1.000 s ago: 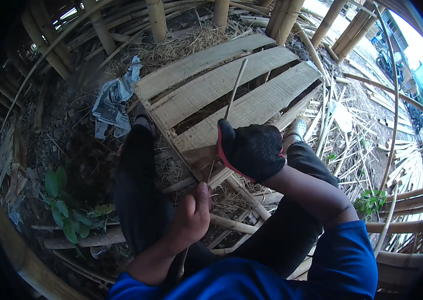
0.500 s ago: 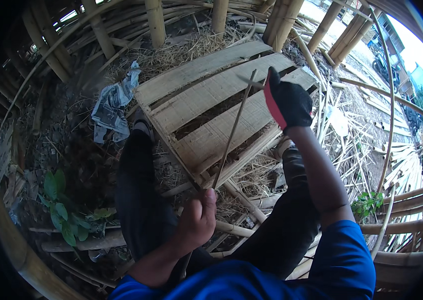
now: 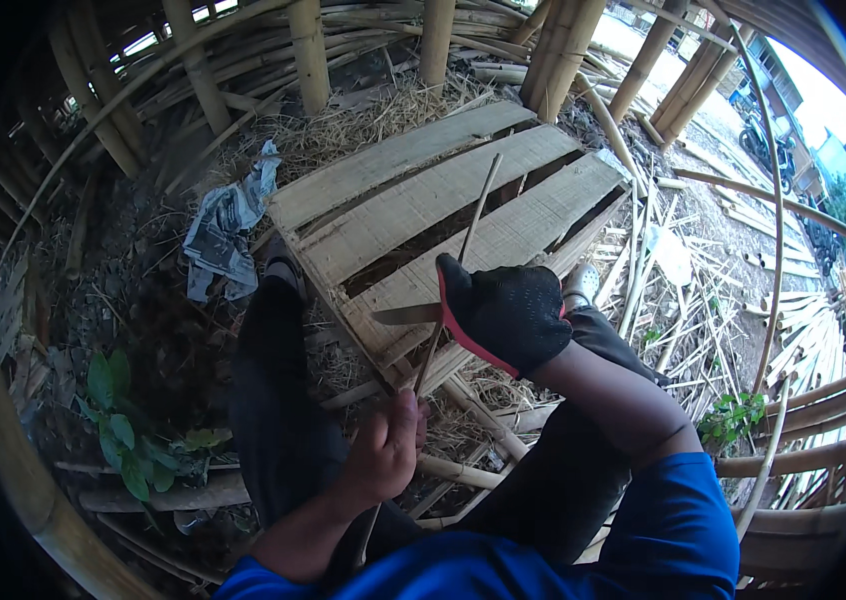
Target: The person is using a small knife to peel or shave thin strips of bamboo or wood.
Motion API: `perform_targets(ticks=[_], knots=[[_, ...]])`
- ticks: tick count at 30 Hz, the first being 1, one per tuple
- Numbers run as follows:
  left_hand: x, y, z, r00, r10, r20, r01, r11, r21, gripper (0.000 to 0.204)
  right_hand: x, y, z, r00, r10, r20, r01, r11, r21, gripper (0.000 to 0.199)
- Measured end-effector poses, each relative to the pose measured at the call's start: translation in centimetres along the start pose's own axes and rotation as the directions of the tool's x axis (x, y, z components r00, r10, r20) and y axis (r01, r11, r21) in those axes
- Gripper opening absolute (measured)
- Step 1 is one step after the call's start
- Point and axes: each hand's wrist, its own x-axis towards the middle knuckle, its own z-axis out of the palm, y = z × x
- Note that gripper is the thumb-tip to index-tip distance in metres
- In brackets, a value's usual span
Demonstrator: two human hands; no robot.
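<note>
Bare, my left hand is closed around the lower part of a thin bamboo strip, which slants up and away over the slatted wooden crate. My right hand, in a black glove with red edging, is closed on a knife. The knife's blade points left and lies across the strip, a little above my left hand. Its handle is hidden inside the glove. The crate stands between my legs, its slats running crosswise with gaps between them.
Crumpled newspaper lies left of the crate. Bamboo posts stand along the far side. Split bamboo pieces and shavings cover the ground at the right. A leafy plant grows at the lower left.
My right hand has come down and left with the knife, from the strip's far end to near my left hand. My left hand still holds the strip, shifted only slightly.
</note>
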Motion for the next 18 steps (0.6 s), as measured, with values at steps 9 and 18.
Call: perform_targets(ticks=[9,18], knots=[[-0.1,0.7,-0.2,0.995,-0.032,0.09,0.046,0.986,-0.16,0.04,0.1,-0.4,-0.3,0.987,-0.135,-0.088,0.14,0.989,0.051,0.056],[-0.8,2.2,-0.1,0.992,-0.113,0.055,0.124,0.955,-0.271,0.043,0.3,-0.2,-0.3,0.948,-0.318,0.01,0.317,0.945,0.077,0.036]])
